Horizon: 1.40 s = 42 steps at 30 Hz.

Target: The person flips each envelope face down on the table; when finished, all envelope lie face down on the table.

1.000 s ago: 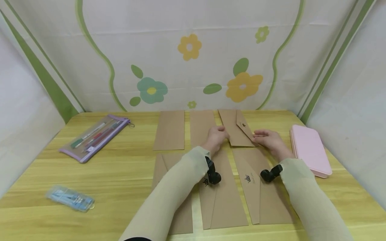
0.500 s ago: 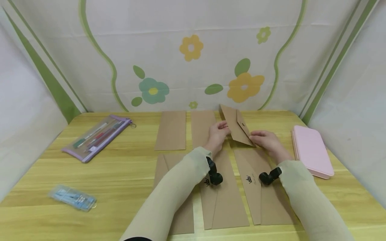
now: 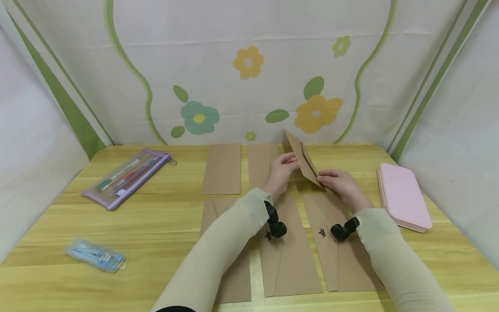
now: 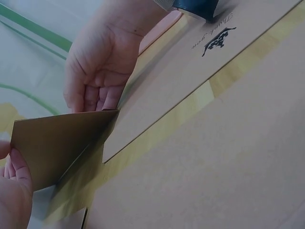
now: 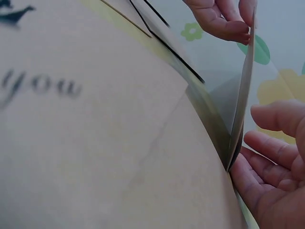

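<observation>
A brown envelope (image 3: 303, 160) stands tilted on its long edge at the back right of the table. My left hand (image 3: 281, 173) pinches its left edge between thumb and fingers; the left wrist view shows this hand (image 4: 14, 191) at the frame's edge, beside the envelope's plain side (image 4: 57, 145). Fingers of my right hand (image 3: 345, 186) touch the lower right edge, near the flap. In the right wrist view the envelope (image 5: 243, 100) appears almost edge-on, with the right hand (image 5: 276, 167) at its lower end and the left hand (image 5: 221, 16) at its upper end.
Two envelopes (image 3: 221, 169) lie to the left in the back row, and three more (image 3: 298, 260) in front, under my forearms. A pink case (image 3: 403, 195) is at the right. On the left are a purple-edged pencil pouch (image 3: 126, 177) and a small clear box (image 3: 95, 255).
The envelope has gone from lying nearly flat to standing steeply, its left side raised. My left hand has risen with it, and my right hand has shifted slightly left.
</observation>
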Each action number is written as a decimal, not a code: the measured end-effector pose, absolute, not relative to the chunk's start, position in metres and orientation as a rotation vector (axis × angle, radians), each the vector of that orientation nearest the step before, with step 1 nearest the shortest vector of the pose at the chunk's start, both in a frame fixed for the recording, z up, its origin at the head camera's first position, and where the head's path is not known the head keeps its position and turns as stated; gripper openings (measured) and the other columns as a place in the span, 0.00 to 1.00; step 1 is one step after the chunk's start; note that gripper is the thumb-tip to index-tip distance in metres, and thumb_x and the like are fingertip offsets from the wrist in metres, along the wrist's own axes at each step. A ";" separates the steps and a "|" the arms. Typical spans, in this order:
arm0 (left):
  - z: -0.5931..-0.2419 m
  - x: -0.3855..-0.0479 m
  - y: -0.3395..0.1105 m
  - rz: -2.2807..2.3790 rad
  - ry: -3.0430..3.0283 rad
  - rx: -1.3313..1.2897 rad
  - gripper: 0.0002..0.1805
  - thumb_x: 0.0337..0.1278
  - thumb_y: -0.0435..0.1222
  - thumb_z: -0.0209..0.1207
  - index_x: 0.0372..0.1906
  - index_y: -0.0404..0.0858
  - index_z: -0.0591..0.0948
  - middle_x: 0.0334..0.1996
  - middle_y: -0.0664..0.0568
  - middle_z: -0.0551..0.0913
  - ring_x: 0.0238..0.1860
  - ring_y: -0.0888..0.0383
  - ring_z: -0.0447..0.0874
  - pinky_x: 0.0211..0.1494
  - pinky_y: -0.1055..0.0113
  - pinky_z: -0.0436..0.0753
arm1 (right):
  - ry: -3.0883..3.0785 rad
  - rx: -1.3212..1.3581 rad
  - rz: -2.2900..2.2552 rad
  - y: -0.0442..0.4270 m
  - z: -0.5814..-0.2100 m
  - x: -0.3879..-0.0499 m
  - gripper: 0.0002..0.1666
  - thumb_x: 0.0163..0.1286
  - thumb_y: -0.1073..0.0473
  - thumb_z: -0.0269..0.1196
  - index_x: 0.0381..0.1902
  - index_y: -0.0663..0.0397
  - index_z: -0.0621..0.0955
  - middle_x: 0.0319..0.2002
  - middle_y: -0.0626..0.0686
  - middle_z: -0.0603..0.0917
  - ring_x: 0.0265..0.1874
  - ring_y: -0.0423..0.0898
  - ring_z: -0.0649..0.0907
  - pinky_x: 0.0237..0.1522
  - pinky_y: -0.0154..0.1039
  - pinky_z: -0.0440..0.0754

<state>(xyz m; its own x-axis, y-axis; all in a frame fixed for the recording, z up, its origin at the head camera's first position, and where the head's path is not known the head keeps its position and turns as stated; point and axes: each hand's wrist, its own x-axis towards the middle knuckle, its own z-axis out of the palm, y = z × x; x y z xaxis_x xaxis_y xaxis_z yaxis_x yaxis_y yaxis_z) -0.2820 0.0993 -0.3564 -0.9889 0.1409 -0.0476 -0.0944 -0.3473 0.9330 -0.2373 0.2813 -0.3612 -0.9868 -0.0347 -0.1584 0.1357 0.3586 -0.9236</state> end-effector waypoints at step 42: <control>-0.326 -0.278 0.095 2.318 1.762 0.189 0.24 0.50 0.26 0.60 0.57 0.37 0.74 0.49 0.41 0.75 0.38 0.60 0.74 0.51 0.62 0.79 | 2.274 -0.202 -2.081 0.250 -0.334 -0.237 0.23 0.68 0.55 0.57 0.55 0.65 0.72 0.44 0.43 0.80 0.43 0.37 0.81 0.45 0.32 0.80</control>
<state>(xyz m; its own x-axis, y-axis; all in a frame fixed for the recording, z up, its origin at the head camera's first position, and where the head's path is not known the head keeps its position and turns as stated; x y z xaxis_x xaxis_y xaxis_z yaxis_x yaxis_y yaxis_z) -0.2776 0.0952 -0.3263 -0.9668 0.2535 -0.0320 -0.0986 -0.2548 0.9620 -0.2372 0.2499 -0.3341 -0.9901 -0.1312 0.0494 -0.0608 0.0844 -0.9946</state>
